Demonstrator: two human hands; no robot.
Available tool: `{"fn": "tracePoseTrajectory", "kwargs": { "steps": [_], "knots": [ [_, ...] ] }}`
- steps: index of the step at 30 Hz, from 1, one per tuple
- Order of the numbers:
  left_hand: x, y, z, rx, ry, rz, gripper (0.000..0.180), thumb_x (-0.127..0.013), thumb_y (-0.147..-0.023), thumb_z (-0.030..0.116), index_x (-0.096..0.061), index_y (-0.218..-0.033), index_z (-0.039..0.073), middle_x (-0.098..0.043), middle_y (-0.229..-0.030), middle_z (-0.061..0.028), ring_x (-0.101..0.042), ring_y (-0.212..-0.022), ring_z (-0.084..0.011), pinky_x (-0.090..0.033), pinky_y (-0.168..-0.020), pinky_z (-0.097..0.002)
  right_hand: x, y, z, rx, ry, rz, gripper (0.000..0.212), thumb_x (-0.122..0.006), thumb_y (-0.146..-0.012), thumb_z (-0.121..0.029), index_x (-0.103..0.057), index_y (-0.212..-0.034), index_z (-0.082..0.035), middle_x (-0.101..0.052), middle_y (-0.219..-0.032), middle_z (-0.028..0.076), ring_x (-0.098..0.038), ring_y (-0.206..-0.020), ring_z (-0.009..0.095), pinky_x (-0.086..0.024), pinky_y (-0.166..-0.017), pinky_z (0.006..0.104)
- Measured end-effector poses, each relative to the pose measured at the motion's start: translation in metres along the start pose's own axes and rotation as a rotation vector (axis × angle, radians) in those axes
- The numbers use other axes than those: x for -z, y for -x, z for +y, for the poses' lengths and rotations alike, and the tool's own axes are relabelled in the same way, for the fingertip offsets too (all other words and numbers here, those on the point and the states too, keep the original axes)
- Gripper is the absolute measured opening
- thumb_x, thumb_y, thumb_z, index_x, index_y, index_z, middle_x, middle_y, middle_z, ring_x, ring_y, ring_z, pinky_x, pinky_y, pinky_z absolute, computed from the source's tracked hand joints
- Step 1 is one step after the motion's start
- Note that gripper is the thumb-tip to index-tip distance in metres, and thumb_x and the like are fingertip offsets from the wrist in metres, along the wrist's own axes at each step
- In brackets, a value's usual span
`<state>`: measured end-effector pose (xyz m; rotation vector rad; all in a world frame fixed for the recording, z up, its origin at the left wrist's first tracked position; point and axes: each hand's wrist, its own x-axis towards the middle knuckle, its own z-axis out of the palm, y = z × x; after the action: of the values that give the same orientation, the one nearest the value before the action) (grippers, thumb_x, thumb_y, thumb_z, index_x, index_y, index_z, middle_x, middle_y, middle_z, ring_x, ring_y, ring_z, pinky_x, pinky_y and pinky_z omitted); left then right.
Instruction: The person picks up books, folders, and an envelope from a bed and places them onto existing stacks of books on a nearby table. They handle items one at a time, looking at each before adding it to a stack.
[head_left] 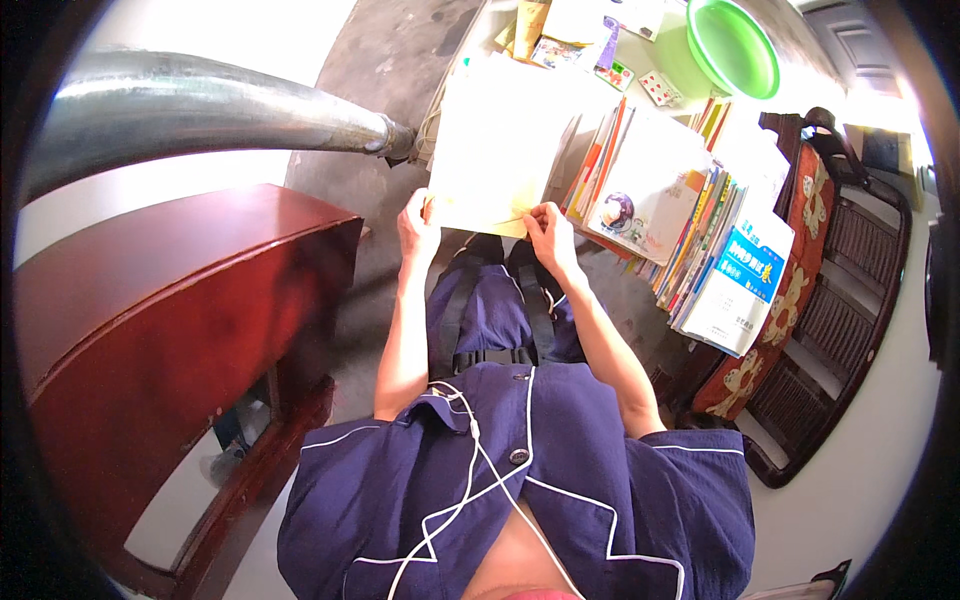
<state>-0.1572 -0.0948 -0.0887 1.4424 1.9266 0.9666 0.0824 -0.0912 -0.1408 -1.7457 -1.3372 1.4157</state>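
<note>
A large pale, cream-tinted sheet of paper (490,150) stretches out in front of me, its upper part washed out by bright light. Whether it is a single sheet or several layers, I cannot tell. My left hand (418,228) grips its near left corner, fingers closed on the edge. At the near right corner, my right hand (550,238) pinches the edge between thumb and fingers. Just right of that hand lies a stack of books (650,185), the top one white with a small round picture.
Beside it stands a second book row ending in a blue-and-white book (745,280), against a dark wooden bench (845,270) with a patterned cushion (800,250). A green basin (735,50) and playing cards (660,88) lie beyond. Left are a metal pipe (220,110) and reddish-brown wooden furniture (190,280).
</note>
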Motion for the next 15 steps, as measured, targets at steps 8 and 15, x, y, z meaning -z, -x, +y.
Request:
{"fn": "tracePoseTrajectory", "kwargs": {
  "steps": [8,15],
  "knots": [
    [-0.016,-0.040,-0.024,0.015,-0.001,-0.084,0.019,-0.053,-0.092,0.012,-0.061,-0.105,0.001,-0.064,-0.082,-0.0155,-0.063,-0.075,-0.0286,-0.050,-0.071,-0.0367,-0.005,-0.019,-0.004,-0.043,0.047,0.172,0.018,-0.066,-0.086,-0.019,-0.058,-0.092,-0.004,-0.067,-0.078,0.011,-0.066,-0.073,0.025,-0.050,-0.066,0.0365],
    [-0.035,-0.071,0.006,-0.345,-0.099,-0.095,0.020,-0.055,-0.089,0.008,-0.061,-0.106,0.000,-0.063,-0.098,-0.0181,-0.062,-0.089,-0.0337,-0.050,-0.079,-0.0398,-0.011,0.008,-0.015,-0.021,0.126,0.343,0.016,-0.065,-0.086,-0.015,-0.059,-0.092,-0.002,-0.066,-0.074,0.012,-0.066,-0.069,0.024,-0.050,-0.065,0.0342]
  ]
}}
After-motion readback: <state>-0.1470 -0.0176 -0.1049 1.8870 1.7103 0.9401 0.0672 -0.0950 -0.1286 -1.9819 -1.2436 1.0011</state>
